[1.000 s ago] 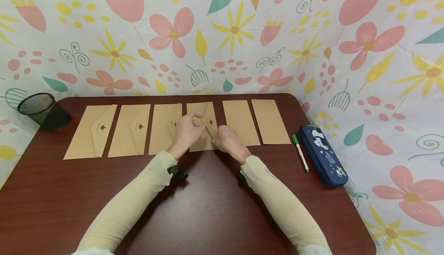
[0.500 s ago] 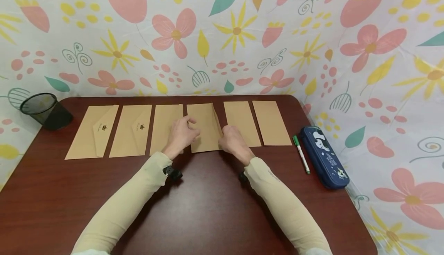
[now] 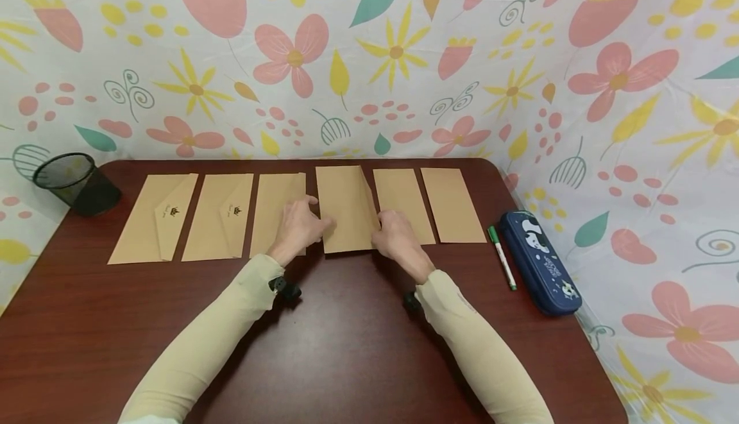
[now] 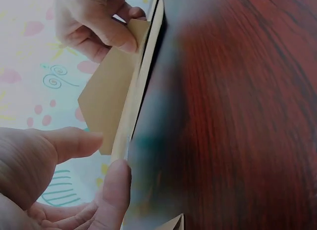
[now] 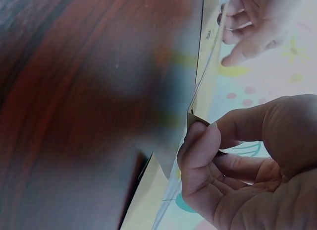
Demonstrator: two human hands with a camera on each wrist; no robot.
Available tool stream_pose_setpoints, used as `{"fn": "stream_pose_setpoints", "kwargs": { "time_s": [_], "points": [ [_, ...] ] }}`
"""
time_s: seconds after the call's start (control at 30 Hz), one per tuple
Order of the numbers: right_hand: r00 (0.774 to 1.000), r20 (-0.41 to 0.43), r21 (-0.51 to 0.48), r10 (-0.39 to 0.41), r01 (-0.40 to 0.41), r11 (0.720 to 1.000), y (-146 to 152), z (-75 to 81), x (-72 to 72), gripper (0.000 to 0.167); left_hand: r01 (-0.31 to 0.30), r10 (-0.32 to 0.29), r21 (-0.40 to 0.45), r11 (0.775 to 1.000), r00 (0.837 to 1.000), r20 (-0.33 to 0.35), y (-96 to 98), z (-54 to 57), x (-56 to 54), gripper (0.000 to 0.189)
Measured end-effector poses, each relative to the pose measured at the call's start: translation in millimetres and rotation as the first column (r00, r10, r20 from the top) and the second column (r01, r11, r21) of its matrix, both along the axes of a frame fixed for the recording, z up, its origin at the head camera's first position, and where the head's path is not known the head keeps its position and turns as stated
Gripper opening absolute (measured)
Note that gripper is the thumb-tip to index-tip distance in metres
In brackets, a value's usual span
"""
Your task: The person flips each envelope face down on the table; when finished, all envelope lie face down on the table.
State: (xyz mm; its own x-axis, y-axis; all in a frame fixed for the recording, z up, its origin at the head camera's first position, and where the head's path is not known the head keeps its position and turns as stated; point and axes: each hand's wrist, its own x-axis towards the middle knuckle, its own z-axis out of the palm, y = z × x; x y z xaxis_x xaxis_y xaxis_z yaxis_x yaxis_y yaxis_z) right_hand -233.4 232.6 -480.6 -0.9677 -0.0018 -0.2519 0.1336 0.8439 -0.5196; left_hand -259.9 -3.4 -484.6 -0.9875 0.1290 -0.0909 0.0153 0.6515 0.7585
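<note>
A brown kraft envelope (image 3: 346,212), fourth from the left in a row, lies front to the person, its flap (image 4: 106,96) standing up along the right side. My right hand (image 3: 398,238) pinches the flap's near corner between thumb and fingers, plain in the right wrist view. My left hand (image 3: 300,225) is at the envelope's left edge. There, in the left wrist view, the index fingertip (image 4: 118,175) touches the edge and the thumb (image 4: 79,143) stands apart above it. The envelope seems slightly raised off the table. The left hand partly covers the third envelope (image 3: 271,199).
Two envelopes with crown-printed flaps, one (image 3: 150,219) and another (image 3: 216,219), lie left. Two plain envelopes, one (image 3: 404,203) and another (image 3: 453,206), lie right. A black mesh cup (image 3: 86,186), green-capped marker (image 3: 502,257) and blue pencil case (image 3: 539,263) stand around on the table (image 3: 340,347).
The flap with the crown print has been lifted from the fourth envelope. The envelope has shifted slightly right, and the right hand with it. The left hand has moved left to its edge.
</note>
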Motion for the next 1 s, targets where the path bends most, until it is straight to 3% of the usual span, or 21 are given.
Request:
{"fn": "stream_pose_setpoints", "kwargs": {
  "time_s": [0.13, 0.17, 0.43, 0.6, 0.67, 0.7, 0.77, 0.9, 1.0],
  "points": [
    [0.999, -0.039, 0.013, -0.003, 0.003, 1.0, 10.0, -18.8, -7.8, 0.02, 0.018, -0.021, 0.053, 0.998, 0.998, 0.051, 1.0, 29.1, 20.4, 0.076],
    [0.999, -0.041, 0.017, -0.006, 0.007, 1.0, 10.7, -18.9, -8.0, 0.017, 0.027, -0.032, 0.071, 0.997, 0.997, 0.065, 0.9, 31.3, 22.2, 0.076],
    [0.999, -0.038, 0.018, 0.0, 0.001, 1.0, -2.1, 29.0, 18.7, 0.019, 0.071, -0.114, 0.204, 0.976, 0.971, 0.209, 0.4, 35.1, 25.2, 0.082],
    [0.994, -0.104, -0.038, 0.034, -0.038, 0.999, 6.3, 14.8, 14.5, 0.004, 0.052, -0.114, 0.262, 0.964, 0.967, 0.227, 0.5, 36.1, 26.3, 0.079],
    [0.988, -0.144, -0.067, 0.055, -0.065, 0.996, 12.2, 5.9, 11.8, 0.008, 0.044, -0.113, 0.289, 0.956, 0.968, 0.225, 0.7, 36.6, 26.5, 0.078],
    [0.986, -0.153, -0.087, 0.061, -0.075, 0.993, 13.5, 5.1, 11.9, 0.007, 0.042, -0.115, 0.307, 0.951, 0.968, 0.223, 0.7, 36.8, 26.4, 0.078],
    [0.989, -0.138, -0.134, 0.052, -0.07, 0.988, 11.3, 18.0, 19.0, 0.004, 0.035, -0.115, 0.334, 0.942, 0.968, 0.223, 0.7, 36.6, 26.1, 0.078],
    [0.992, -0.122, -0.22, 0.012, -0.039, 0.975, 7.2, 33.1, 30.6, 0.036, 0.023, -0.109, 0.349, 0.937, 0.967, 0.229, -0.1, 36.2, 25.6, 0.078],
    [0.993, -0.12, -0.28, -0.017, -0.017, 0.96, 5.6, 37.7, 35.6, 0.045, 0.016, -0.102, 0.342, 0.939, 0.966, 0.237, -1.2, 36.8, 25.5, 0.079]
  ]
}}
